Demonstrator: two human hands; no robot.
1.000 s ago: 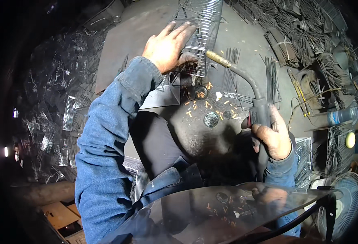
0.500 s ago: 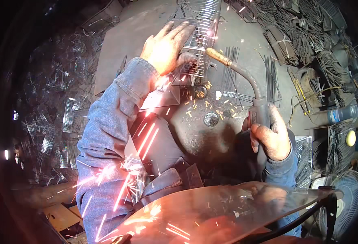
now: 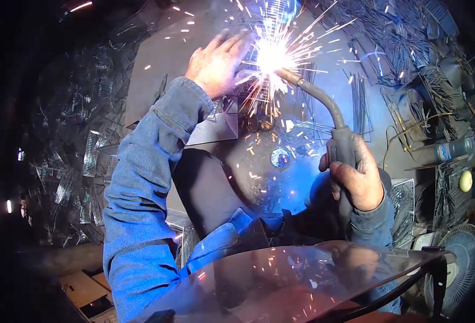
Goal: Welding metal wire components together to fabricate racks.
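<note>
At the top centre, a welding torch (image 3: 321,97) with a curved neck meets a wire rack (image 3: 276,15) in a blinding white arc. Sparks spray from that spot, and the glare hides the joint and much of the rack. My right hand (image 3: 360,180) is wrapped round the torch's dark handle, thumb and fingers closed. My left hand (image 3: 216,64) lies beside the arc at the rack's left edge, fingers stretched out and thumb apart. Glare blurs its fingertips, so their exact contact with the rack is unclear.
Piles of wire racks (image 3: 89,153) fill the left side. Bundles of metal rods (image 3: 361,102) lie on the right, with a plastic bottle (image 3: 455,149) beyond. A fan (image 3: 458,269) stands at lower right. A tinted face shield (image 3: 280,274) crosses the bottom. Small bright bits scatter near a round dish (image 3: 280,158).
A bright arc has lit at the torch tip, casting blue light and throwing sparks around it. The red streaks across my left sleeve are mostly gone. Both hands stay nearly in place.
</note>
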